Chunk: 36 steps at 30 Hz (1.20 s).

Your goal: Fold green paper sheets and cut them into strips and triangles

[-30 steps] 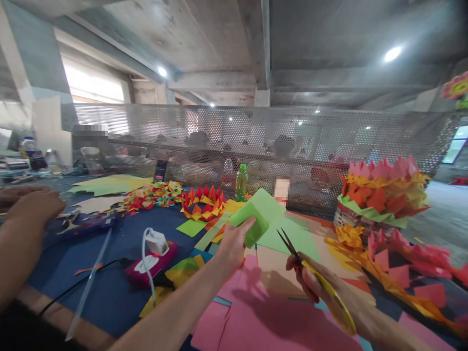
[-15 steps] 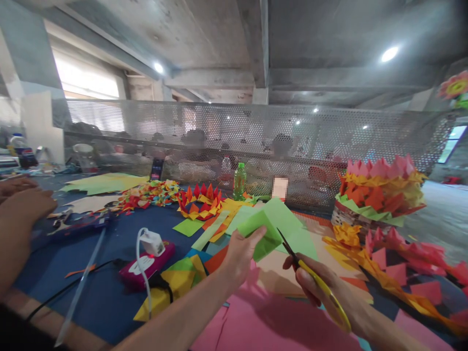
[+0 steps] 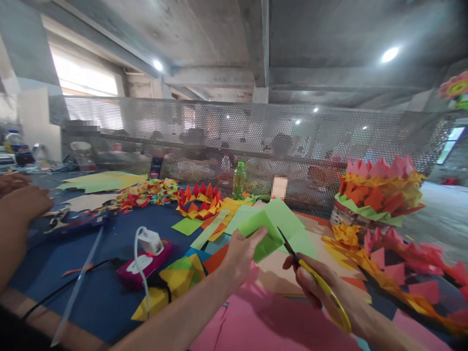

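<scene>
My left hand (image 3: 239,256) pinches a folded light green paper (image 3: 260,234) and holds it up over the table. My right hand (image 3: 314,280) grips yellow-handled scissors (image 3: 310,275), whose dark blades touch the right edge of the green paper. Pink sheets (image 3: 270,321) and a tan sheet lie under both hands.
Another person's hands (image 3: 20,204) rest at the left edge. A magenta power bank (image 3: 144,263) with a white plug and cable lies on the blue table. Folded paper crowns (image 3: 197,200), a green bottle (image 3: 239,181), a basket of paper flowers (image 3: 380,195) and a perforated metal screen stand behind.
My left hand brought the green paper down and rightwards to the scissors. The blades now meet the paper's edge. The view shifted slightly.
</scene>
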Each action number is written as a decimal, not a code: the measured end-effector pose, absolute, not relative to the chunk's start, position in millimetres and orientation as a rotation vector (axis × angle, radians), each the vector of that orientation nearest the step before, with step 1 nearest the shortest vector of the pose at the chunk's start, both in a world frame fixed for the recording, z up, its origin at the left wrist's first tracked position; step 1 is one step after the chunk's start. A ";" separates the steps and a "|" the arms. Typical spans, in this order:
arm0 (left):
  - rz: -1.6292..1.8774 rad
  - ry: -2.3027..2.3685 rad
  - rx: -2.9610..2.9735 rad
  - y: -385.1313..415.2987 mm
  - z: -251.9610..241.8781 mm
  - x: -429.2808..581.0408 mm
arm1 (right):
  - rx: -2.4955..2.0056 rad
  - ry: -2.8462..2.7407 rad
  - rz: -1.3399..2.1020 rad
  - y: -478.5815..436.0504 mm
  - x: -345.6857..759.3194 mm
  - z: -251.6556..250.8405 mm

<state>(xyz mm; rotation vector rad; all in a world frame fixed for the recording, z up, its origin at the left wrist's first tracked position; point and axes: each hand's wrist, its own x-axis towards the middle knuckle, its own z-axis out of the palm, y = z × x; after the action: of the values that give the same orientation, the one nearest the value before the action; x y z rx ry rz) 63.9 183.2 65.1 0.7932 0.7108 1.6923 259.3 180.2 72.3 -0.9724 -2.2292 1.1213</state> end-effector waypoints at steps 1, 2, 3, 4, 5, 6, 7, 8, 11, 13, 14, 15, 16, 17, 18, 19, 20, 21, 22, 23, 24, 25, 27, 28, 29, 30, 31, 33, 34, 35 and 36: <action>1.690 0.705 0.798 183.1 65.2 63.9 | -0.968 -2.224 1.131 180.2 259.5 71.8; 1.689 0.700 0.803 183.0 65.2 63.8 | -0.965 -2.221 1.141 180.1 259.7 71.8; 1.689 0.696 0.807 182.9 65.2 63.9 | -0.965 -2.218 1.150 179.8 259.8 72.0; 1.689 0.692 0.808 182.8 65.3 64.0 | -0.967 -2.217 1.160 179.4 259.8 72.3; 1.689 0.690 0.809 182.6 65.3 64.1 | -0.966 -2.214 1.167 179.3 259.8 72.3; 1.689 0.691 0.808 182.6 65.4 64.3 | -0.962 -2.210 1.172 179.3 259.8 71.8; 1.687 0.692 0.804 182.6 65.4 64.5 | -0.957 -2.204 1.172 179.7 259.8 70.7; 1.683 0.692 0.799 182.6 65.4 64.7 | -0.949 -2.195 1.174 180.3 259.7 69.0; 1.678 0.699 0.789 182.9 65.2 64.9 | -0.937 -2.158 1.161 181.6 258.5 63.9; 1.678 0.706 0.783 182.8 65.1 64.7 | -0.954 -2.136 1.146 180.7 256.8 63.0; 1.676 0.705 0.780 182.7 65.1 64.5 | -0.973 -2.126 1.135 179.7 255.9 63.4; 1.673 0.701 0.778 182.6 65.1 64.3 | -0.992 -2.115 1.122 178.6 255.0 64.2; 1.667 0.698 0.776 182.4 65.2 64.2 | -1.005 -2.107 1.115 177.5 254.4 64.9; 1.660 0.697 0.775 182.2 65.3 64.1 | -1.014 -2.104 1.111 176.8 254.0 65.3; 1.653 0.699 0.773 182.1 65.3 64.1 | -1.023 -2.105 1.105 176.5 253.8 65.2; 1.649 0.706 0.769 182.0 65.3 64.2 | -1.028 -2.109 1.097 176.6 253.9 64.6; 1.649 0.714 0.761 181.9 65.3 64.3 | -1.029 -2.115 1.088 177.1 254.3 63.5; 1.650 0.720 0.750 181.9 65.2 64.6 | -1.027 -2.123 1.080 177.9 254.7 62.1; 1.650 0.723 0.741 182.0 65.2 64.8 | -1.028 -2.127 1.072 178.9 255.2 60.7; 1.652 0.725 0.733 182.0 65.1 65.1 | -1.031 -2.129 1.070 179.8 255.6 59.5; 1.649 0.724 0.729 182.0 65.2 65.3 | -1.033 -2.129 1.078 180.5 255.9 58.5; 1.646 0.724 0.730 181.9 65.4 65.5 | -1.038 -2.125 1.089 181.0 256.0 57.9; 1.643 0.728 0.737 181.3 66.2 65.7 | -1.061 -2.118 1.096 181.5 256.1 57.2; 1.644 0.730 0.738 181.0 66.8 65.7 | -1.073 -2.120 1.085 181.6 256.1 56.8; 1.647 0.733 0.737 180.6 67.3 65.8 | -1.081 -2.126 1.066 181.7 256.3 56.1; 1.647 0.734 0.737 180.2 67.8 65.8 | -1.091 -2.133 1.044 182.0 256.5 55.1; 1.648 0.732 0.736 179.9 68.1 65.8 | -1.103 -2.139 1.024 182.5 256.9 53.8; 1.648 0.712 0.745 179.5 68.2 65.7 | -1.123 -2.143 0.994 183.6 257.7 51.5; 1.646 0.705 0.752 179.5 67.9 65.6 | -1.125 -2.148 0.981 184.1 258.1 51.0; 1.646 0.700 0.759 179.5 67.6 65.5 | -1.120 -2.152 0.958 184.4 258.2 51.1; 1.644 0.697 0.768 179.7 67.2 65.3 | -1.104 -2.163 0.929 184.3 258.2 51.9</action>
<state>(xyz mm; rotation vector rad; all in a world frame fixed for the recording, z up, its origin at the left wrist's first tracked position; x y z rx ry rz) 65.3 179.7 67.2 0.7683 0.6966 1.6439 258.2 184.3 51.9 -1.1041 -2.1632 0.9289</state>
